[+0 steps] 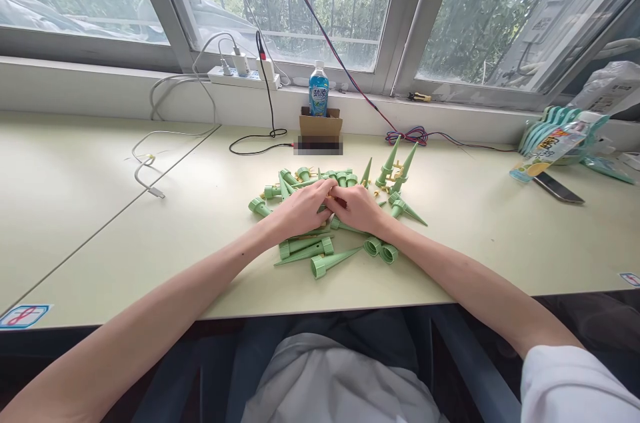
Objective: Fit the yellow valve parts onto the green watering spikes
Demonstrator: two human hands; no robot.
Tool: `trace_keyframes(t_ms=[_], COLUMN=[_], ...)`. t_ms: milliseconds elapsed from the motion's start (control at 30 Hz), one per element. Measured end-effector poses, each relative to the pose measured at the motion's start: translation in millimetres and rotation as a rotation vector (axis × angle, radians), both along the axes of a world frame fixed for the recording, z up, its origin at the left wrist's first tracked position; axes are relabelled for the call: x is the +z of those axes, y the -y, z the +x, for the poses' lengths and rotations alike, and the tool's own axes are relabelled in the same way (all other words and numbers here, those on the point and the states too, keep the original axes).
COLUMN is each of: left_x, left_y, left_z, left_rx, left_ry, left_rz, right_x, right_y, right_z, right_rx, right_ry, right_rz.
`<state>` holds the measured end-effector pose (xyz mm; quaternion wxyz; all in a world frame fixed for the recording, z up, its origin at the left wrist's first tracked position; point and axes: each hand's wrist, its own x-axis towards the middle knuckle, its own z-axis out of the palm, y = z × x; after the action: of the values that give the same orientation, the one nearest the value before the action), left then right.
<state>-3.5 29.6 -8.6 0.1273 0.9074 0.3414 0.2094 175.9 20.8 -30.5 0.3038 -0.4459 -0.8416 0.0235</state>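
My left hand [310,206] and my right hand [357,206] meet over a pile of green plastic watering spikes, with fingertips touching. Both have curled, closed fingers, which hide whatever is between them. Below the hands lies a spike with a threaded, ribbed cap [319,267], its tip pointing right. Two open spike caps [380,250] face me beside my right wrist. Further right, a spike [407,210] lies on its side. Two spikes with yellow valves [395,170] stand upright behind my right hand. Small yellow pieces are scattered among the green ones.
Behind the pile stands a small cardboard box [320,124] with a blue drink bottle [319,90]. A power strip [243,76] and cables line the sill. A coiled red-blue wire [407,136], a phone [559,188] and a drink bottle [550,146] are to the right.
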Motion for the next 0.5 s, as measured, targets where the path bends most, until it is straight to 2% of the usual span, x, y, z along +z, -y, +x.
trace_keyframes(t_ms=[500], left_x=[0.7], left_y=[0.4], left_z=[0.8], left_rx=[0.004], left_ry=[-0.041], left_rz=[0.002], right_x=[-2.6], right_y=[-1.4], right_z=[1.1], right_rx=[0.002], right_ry=[0.000], right_rz=[-0.002])
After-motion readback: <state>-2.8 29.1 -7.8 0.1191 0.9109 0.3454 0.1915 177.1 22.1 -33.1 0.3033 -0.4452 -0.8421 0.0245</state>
